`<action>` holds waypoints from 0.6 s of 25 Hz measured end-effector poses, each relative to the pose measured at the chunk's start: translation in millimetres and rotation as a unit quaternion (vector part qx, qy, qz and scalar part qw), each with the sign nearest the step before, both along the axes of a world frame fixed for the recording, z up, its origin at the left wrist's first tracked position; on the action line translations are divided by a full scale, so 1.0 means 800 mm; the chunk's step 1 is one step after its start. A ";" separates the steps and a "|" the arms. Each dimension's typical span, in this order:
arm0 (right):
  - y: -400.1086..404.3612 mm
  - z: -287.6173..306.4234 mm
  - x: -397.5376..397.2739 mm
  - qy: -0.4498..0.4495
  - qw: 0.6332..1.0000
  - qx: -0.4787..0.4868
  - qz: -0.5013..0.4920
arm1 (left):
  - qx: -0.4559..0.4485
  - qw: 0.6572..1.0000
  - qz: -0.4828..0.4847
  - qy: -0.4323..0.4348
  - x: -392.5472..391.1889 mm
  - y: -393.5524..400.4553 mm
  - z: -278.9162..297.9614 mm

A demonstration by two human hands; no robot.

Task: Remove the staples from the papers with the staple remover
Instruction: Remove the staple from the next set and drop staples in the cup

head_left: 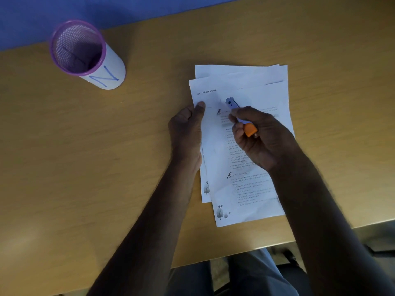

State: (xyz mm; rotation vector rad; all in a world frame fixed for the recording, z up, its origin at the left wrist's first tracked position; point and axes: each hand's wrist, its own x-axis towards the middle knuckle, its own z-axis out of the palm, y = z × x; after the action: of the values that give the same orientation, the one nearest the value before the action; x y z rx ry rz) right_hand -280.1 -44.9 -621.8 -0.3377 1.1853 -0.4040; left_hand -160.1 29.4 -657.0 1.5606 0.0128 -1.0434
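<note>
A: From the head view, what lies on the table (106, 167)?

B: A loose stack of printed papers (252, 159), right of centre and running toward the near edge. The sheets are fanned a little, so the far corners of the lower ones show beyond the top page.

A: And the hands?

B: The left hand (187, 133) rests along the left edge of the stack, its thumb laid flat on the top page near the far left corner. The other fingers seem tucked at or under the paper's edge, though I cannot see them well enough to say.

A: The right one?

B: The right hand (258, 135) is over the upper middle of the top page, fingers curled round the staple remover (239, 114). Its orange end sits inside the fist, and the pale bluish metal end sticks out toward the far left, its tip over the page just below the heading line.

A: Does the tip touch the paper?

B: It is blurred there; I cannot tell, and no staple is clear to me.

A: Anything else?

B: A purple mesh pen cup (85, 54) stands at the far left, well apart from the papers, wrapped in a white label bearing a blue letter N. Beyond the table's far edge is a blue surface (64, 13), and below its near edge are the person's knees (245, 274).
</note>
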 end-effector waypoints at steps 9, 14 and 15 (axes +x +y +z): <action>0.005 -0.054 -0.029 0.424 0.688 -0.558 0.189 | 0.006 0.998 0.021 -0.051 -0.002 0.001 -0.009; 0.005 -0.076 -0.032 0.450 0.635 -0.595 0.200 | 0.049 0.937 -0.021 -0.346 0.002 0.022 -0.009; 0.006 -0.073 -0.030 0.455 0.634 -0.591 0.204 | 0.045 0.909 -0.057 -0.411 0.005 0.029 -0.009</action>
State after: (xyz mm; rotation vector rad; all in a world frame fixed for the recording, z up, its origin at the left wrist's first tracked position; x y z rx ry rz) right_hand -304.3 -40.3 -680.4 -2.1497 1.5924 -0.5894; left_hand -156.2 52.4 -664.2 1.9987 -0.6221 -0.4027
